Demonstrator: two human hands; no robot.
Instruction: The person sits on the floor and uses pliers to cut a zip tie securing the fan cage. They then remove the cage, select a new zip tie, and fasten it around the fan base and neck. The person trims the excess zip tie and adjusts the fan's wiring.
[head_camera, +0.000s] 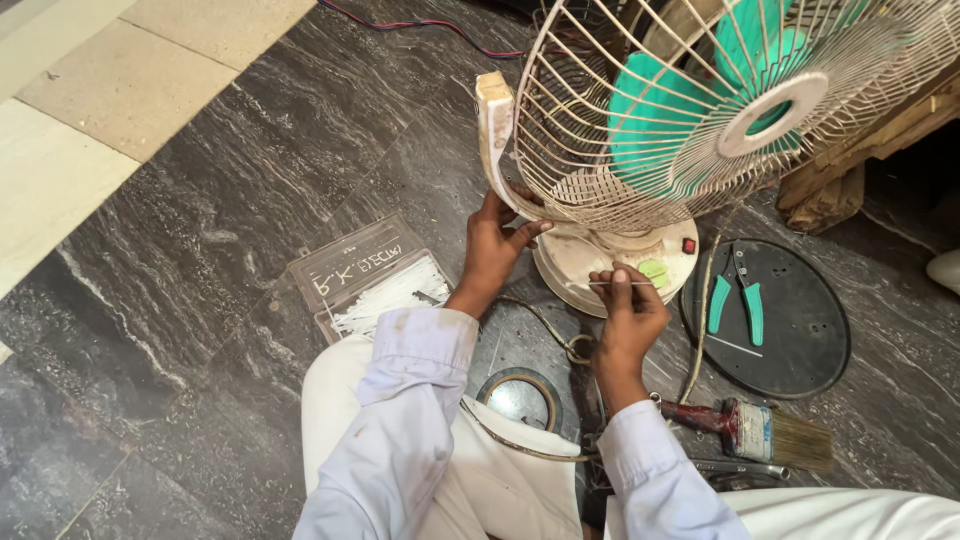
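Two hands work at the cream wire-caged table fan with green blades (700, 110): left hand (495, 250) grips the cage's lower rim just above it; right hand (628, 305), nearer the base, pinches a thin white cable tie (618, 284) lying crosswise.

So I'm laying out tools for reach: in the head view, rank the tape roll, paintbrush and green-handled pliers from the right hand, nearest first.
1. Tape roll, on the floor just below-left of the right hand.
2. Green-handled pliers, to its right on the dark round plate.
3. Paintbrush, lower right, by the knee.
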